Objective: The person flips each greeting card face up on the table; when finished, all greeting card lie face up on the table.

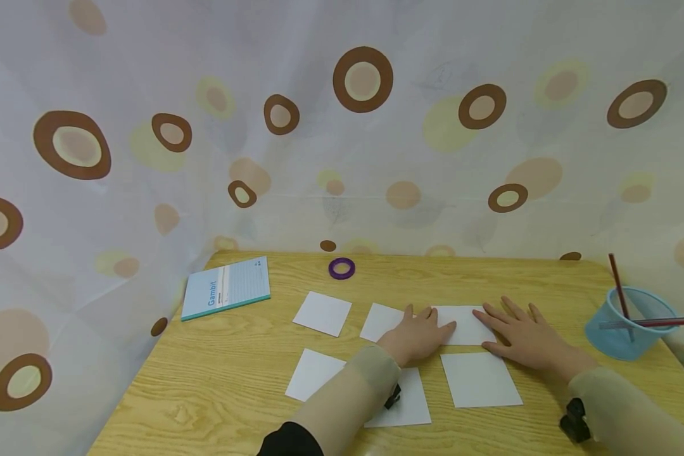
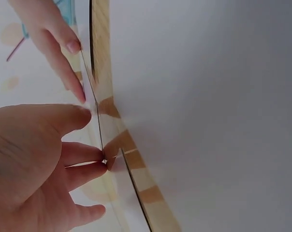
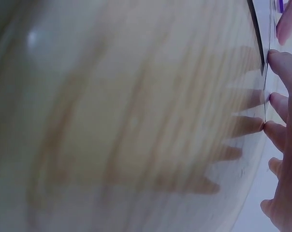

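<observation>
White square cards lie on the wooden table in two rows of three. Between my hands is the back right card (image 1: 463, 324). My left hand (image 1: 417, 335) touches its left edge with thumb and fingertips, over part of the back middle card (image 1: 379, 319). At its right edge rest the spread fingers of my right hand (image 1: 521, 334). The front right card (image 1: 481, 381) lies just nearer me. My left forearm partly hides the front middle card (image 1: 411, 405) and front left card (image 1: 312, 373). The back left card (image 1: 322, 313) is fully visible.
A blue-covered notebook (image 1: 228, 289) lies at the table's back left. Near the back edge sits a purple ring (image 1: 341, 268). A light blue cup (image 1: 607, 329) holding thin sticks stands at the right. A patterned curtain (image 1: 410, 152) hangs behind the table.
</observation>
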A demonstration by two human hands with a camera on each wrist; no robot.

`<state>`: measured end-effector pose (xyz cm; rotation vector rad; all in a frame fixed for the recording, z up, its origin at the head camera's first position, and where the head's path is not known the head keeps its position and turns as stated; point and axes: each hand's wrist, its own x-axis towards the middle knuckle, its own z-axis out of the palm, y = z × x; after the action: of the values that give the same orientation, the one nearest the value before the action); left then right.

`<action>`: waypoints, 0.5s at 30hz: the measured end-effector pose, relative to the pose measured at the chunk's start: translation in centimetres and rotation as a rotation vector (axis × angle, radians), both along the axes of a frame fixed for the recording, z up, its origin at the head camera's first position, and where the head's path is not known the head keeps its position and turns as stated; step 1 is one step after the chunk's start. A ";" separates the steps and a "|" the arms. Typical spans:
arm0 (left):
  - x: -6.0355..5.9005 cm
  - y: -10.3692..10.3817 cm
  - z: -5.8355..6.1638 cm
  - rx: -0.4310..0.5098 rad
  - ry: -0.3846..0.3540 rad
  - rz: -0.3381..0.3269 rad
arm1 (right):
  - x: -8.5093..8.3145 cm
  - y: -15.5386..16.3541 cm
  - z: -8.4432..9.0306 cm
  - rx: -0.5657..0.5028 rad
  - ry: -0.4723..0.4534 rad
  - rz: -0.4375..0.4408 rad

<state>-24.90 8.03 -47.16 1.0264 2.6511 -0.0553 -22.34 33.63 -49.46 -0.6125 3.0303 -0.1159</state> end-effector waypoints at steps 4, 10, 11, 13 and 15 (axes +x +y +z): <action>-0.1 0.1 0.0 -0.020 0.039 -0.026 | 0.1 -0.2 0.3 0.000 0.000 0.000; 0.0 0.5 -0.2 -0.089 0.145 -0.088 | 0.3 -0.6 0.6 -0.001 0.001 -0.007; 0.0 0.5 -0.2 -0.092 0.145 -0.087 | 0.3 -0.6 0.6 0.000 0.002 -0.007; 0.1 0.6 -0.2 -0.096 0.143 -0.085 | 0.4 -0.7 0.6 0.008 0.008 -0.008; 0.1 0.6 -0.2 -0.099 0.140 -0.085 | 0.4 -0.7 0.6 0.008 0.013 -0.006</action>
<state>-24.75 8.63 -47.39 1.1395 2.6958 -0.2839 -21.96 32.96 -48.84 -0.6059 3.0436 -0.1010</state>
